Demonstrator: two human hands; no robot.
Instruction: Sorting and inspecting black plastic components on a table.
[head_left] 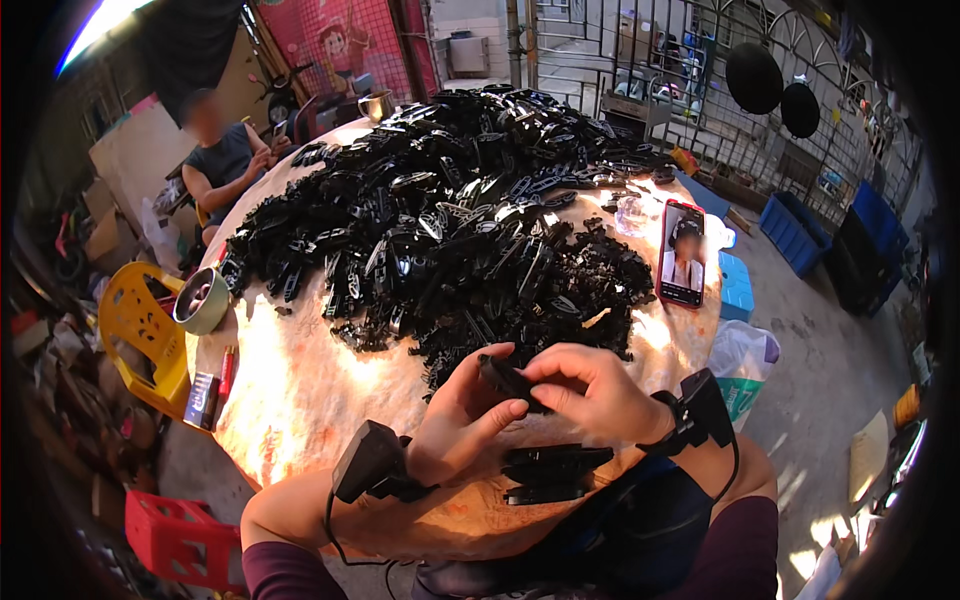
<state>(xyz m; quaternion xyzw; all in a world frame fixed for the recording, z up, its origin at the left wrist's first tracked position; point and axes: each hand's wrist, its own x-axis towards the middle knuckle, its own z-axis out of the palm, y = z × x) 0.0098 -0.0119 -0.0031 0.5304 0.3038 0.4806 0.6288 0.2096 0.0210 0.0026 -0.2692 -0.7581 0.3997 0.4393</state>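
Observation:
Between my hands, over the near part of the table, is a narrow black plastic piece (pixel 503 378). My left hand (pixel 462 412) grips one side of it, with thumb and fingers around it. The fingers of my right hand (pixel 590 385) pinch its other end, and they partly hide it. Just below my hands, several similar long black pieces (pixel 555 472) lie side by side near the table edge. Beyond my hands spreads a large heap of black plastic parts (pixel 430 220). Smaller black bits (pixel 580 280) make up its nearer right side.
The cloth-covered table (pixel 270 400) also carries a phone (pixel 682 255) in a red case at right and a bowl (pixel 203 300) at left. A yellow chair (pixel 140 330) and red stool (pixel 180 540) stand left. Another person (pixel 225 160) sits far left. Blue crates (pixel 795 235) stand right.

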